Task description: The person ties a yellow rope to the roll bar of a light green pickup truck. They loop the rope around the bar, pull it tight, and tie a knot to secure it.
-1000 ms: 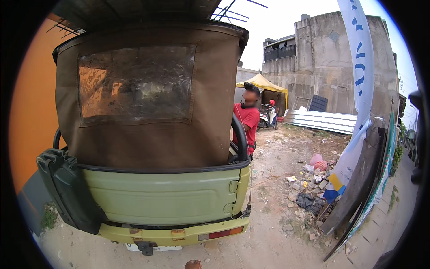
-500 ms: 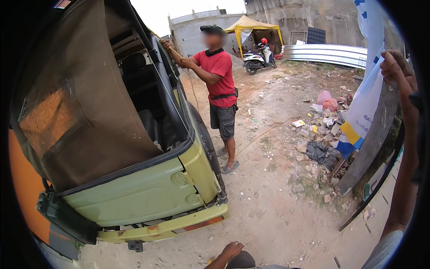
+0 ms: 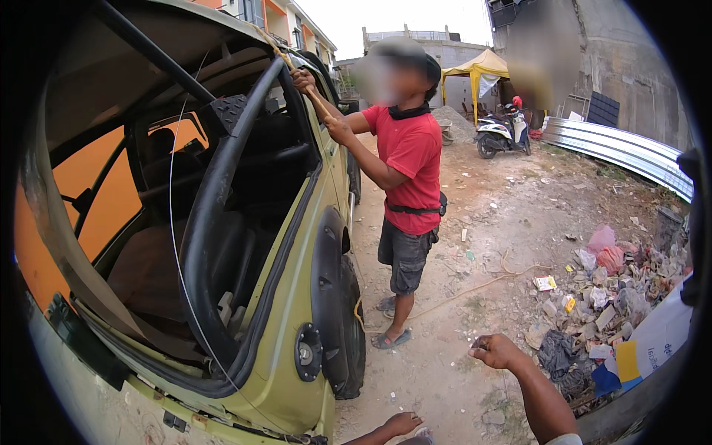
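Two bare hands are hanging beside an olive-green open-sided off-road car (image 3: 297, 311) on a dirt yard.

Just right of the car's black rear wheel (image 3: 348, 334), the left hand (image 3: 400, 424) is showing low at the frame's bottom, its grip loosely curled on nothing I can make out. Further right of the car, the right hand (image 3: 495, 350) is hovering over the bare ground, its grip pressed together into a loose fist; whether it is pinching anything, I cannot tell. Beside the car's side, a person in a red shirt (image 3: 408, 156) is gripping a thin rope (image 3: 315, 93) at the roof frame. Well right of the car, a rubbish pile (image 3: 601, 297) is lying.
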{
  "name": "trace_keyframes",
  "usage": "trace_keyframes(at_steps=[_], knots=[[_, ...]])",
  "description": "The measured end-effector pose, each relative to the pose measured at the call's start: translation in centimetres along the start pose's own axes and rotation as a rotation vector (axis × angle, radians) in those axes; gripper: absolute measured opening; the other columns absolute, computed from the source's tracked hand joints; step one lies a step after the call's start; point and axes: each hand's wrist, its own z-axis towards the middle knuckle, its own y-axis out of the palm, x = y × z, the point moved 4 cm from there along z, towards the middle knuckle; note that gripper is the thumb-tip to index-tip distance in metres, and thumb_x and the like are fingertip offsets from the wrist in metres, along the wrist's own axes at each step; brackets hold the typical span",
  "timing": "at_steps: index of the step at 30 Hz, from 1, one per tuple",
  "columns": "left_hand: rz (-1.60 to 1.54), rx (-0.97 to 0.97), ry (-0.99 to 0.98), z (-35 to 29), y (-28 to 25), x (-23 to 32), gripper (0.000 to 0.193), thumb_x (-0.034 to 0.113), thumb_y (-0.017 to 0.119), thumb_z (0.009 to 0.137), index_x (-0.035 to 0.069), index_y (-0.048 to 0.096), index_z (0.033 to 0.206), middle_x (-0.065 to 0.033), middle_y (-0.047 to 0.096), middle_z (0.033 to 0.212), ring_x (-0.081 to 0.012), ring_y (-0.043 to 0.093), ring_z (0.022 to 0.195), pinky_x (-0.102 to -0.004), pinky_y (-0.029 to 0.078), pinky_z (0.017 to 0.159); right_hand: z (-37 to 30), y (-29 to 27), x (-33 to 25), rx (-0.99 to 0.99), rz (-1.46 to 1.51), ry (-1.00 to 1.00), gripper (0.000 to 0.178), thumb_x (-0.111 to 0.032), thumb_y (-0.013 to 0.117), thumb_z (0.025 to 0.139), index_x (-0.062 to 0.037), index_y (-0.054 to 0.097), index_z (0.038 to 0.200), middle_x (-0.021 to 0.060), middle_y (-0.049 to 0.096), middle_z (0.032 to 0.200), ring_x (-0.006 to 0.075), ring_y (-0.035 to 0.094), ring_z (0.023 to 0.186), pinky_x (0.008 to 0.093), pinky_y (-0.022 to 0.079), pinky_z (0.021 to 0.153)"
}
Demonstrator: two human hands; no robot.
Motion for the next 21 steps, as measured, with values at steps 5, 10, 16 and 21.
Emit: trace_keyframes(at_steps=[5,10,16,21], knots=[[-0.277,0.290,0.089,5.5,-16.3,10.6,0.056,0.052,0.051,0.098,0.002,0.064,0.120,-0.0120,0.071,0.103,-0.0205,0.067,0.102,-0.0327,0.049,0.088,12.4,-3.4,4.1,0.002,0.094,-0.062,0.037,-0.037,0.067,0.088,-0.0031,0.073,0.101,0.0171,0.073,0.092,0.0311,0.070,0.085,0.0385,0.053,0.081],[-0.518,0.514,-0.049,7.4,-26.2,8.0,0.053,0.049,0.054,0.099,0.000,0.066,0.114,-0.0077,0.072,0.099,-0.0174,0.068,0.094,-0.0309,0.050,0.082,26.9,-5.8,-1.8,-0.098,0.167,-0.297,0.036,-0.036,0.066,0.089,-0.0037,0.072,0.104,0.0166,0.072,0.094,0.0286,0.070,0.089,0.0376,0.053,0.083],[-1.079,0.833,-0.352,11.4,-27.8,4.8,0.045,0.042,0.058,0.099,-0.001,0.068,0.106,-0.0076,0.072,0.092,-0.0153,0.067,0.083,-0.0307,0.051,0.079,45.9,-18.2,-16.5,0.091,0.519,-0.833,0.046,-0.036,0.063,0.090,0.0041,0.066,0.111,0.0237,0.068,0.109,0.0377,0.066,0.103,0.0404,0.050,0.091],[-1.317,1.025,-0.375,15.6,-31.4,9.0,0.043,0.040,0.058,0.100,-0.001,0.067,0.108,-0.0078,0.072,0.093,-0.0145,0.067,0.083,-0.0305,0.051,0.079,59.3,-31.6,-30.9,0.682,0.309,-1.021,0.050,-0.037,0.061,0.091,0.0067,0.060,0.116,0.0281,0.059,0.122,0.0411,0.058,0.114,0.0446,0.044,0.100]])
